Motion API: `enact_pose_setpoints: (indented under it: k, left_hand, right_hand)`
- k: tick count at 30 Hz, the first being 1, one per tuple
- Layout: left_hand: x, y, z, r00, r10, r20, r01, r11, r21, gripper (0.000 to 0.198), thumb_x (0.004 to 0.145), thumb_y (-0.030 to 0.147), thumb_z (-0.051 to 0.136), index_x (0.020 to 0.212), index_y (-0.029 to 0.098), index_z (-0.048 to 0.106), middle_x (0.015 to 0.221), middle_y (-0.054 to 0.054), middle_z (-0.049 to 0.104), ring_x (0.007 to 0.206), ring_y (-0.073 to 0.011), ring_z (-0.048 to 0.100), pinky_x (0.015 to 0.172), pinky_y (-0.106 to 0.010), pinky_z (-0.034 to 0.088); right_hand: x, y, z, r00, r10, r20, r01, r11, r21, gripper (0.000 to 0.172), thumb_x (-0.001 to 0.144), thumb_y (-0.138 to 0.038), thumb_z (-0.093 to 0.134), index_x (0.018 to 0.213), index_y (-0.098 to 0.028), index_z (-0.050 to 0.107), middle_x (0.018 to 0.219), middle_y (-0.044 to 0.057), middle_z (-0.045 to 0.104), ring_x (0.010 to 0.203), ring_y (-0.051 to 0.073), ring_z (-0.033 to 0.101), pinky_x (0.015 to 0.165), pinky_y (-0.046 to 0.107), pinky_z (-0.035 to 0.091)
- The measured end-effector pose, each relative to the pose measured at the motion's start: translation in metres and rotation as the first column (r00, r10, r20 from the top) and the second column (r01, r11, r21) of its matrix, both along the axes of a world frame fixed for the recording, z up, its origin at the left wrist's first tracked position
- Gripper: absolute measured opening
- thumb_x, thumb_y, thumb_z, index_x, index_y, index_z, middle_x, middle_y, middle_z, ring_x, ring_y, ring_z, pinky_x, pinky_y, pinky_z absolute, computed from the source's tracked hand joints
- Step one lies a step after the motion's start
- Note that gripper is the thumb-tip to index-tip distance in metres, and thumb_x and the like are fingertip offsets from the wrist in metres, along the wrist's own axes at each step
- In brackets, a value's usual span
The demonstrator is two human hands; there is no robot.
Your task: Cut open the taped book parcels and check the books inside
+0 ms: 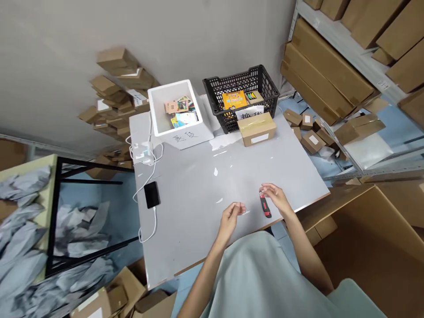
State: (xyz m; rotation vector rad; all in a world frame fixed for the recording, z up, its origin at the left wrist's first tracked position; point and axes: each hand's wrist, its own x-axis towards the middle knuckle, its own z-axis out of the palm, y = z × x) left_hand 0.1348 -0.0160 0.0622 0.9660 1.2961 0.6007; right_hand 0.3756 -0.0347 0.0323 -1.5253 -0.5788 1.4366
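Observation:
Over the front part of the grey table [195, 190], my left hand [230, 216] has its thumb and fingers pinched together. A small pale sliver shows by the fingertips; I cannot make out what it is. My right hand [277, 197] is to the right, its bent fingers and thumb closed at the upper end of a red and black utility knife [265, 206]. The knife's lower end points toward my body, and whether it touches the tabletop is hard to tell. A small taped cardboard box [256, 129] sits farther back, in front of the black crate.
A white foam box [172, 136] and a black plastic crate [243, 76] with booklets stand at the back. A phone [152, 194] with a white cable lies left. Shelves [351, 48] and a large open carton [374, 234] flank the right; grey parcels [23, 221] lie left.

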Motion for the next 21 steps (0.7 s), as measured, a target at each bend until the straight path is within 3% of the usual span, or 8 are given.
enact_pose_setpoints:
  k: [3,6,13,17,21]
  left_hand:
    - [0.040,0.014,0.006,1.000,0.000,0.023,-0.001,1.000,0.028,0.057,0.089,0.075,0.080,0.106,0.021,0.081,0.096,-0.008,0.082,0.090,-0.0241,0.077,0.095,-0.040,0.062]
    - [0.069,0.017,0.011,0.997,-0.076,0.028,0.076,0.997,0.031,0.045,0.092,0.064,0.080,0.107,0.021,0.082,0.095,-0.008,0.083,0.090,-0.0231,0.077,0.094,-0.039,0.062]
    - [0.096,-0.010,0.004,0.957,-0.282,0.068,0.282,0.959,0.015,0.033,0.087,0.048,0.081,0.105,0.021,0.083,0.093,-0.007,0.083,0.088,-0.0221,0.077,0.088,-0.036,0.062]
    - [0.100,-0.041,-0.009,0.931,-0.356,0.074,0.355,0.934,0.028,0.031,0.086,0.043,0.080,0.107,0.021,0.082,0.092,-0.005,0.082,0.090,-0.0212,0.077,0.090,-0.034,0.062]
    - [0.097,-0.087,-0.034,0.889,-0.450,0.086,0.452,0.892,-0.003,0.034,0.083,0.042,0.080,0.110,0.021,0.082,0.089,-0.003,0.080,0.092,-0.0209,0.077,0.094,-0.035,0.062]
  right_hand:
    - [0.039,0.013,-0.011,1.000,-0.012,0.011,0.013,1.000,-0.028,0.055,0.082,-0.062,0.085,0.119,-0.021,0.080,0.122,0.015,0.087,0.103,0.028,0.083,0.104,0.047,0.061]
    - [0.064,0.006,-0.022,1.000,-0.016,0.001,0.016,0.999,-0.042,0.050,0.086,-0.058,0.084,0.121,-0.023,0.081,0.122,0.014,0.087,0.104,0.028,0.083,0.104,0.046,0.061]
    - [0.072,-0.042,-0.034,0.978,-0.209,-0.021,0.207,0.976,-0.061,0.032,0.090,-0.045,0.082,0.112,-0.022,0.079,0.110,0.009,0.086,0.093,0.022,0.081,0.099,0.041,0.062]
    - [0.062,-0.099,-0.037,0.956,-0.293,-0.025,0.291,0.956,-0.042,0.021,0.092,-0.030,0.079,0.111,-0.022,0.078,0.107,0.004,0.086,0.089,0.018,0.078,0.099,0.037,0.063]
    - [0.038,-0.195,-0.035,0.909,-0.417,0.022,0.417,0.903,-0.106,0.022,0.092,-0.026,0.079,0.114,-0.021,0.081,0.105,0.003,0.087,0.087,0.019,0.079,0.094,0.035,0.064]
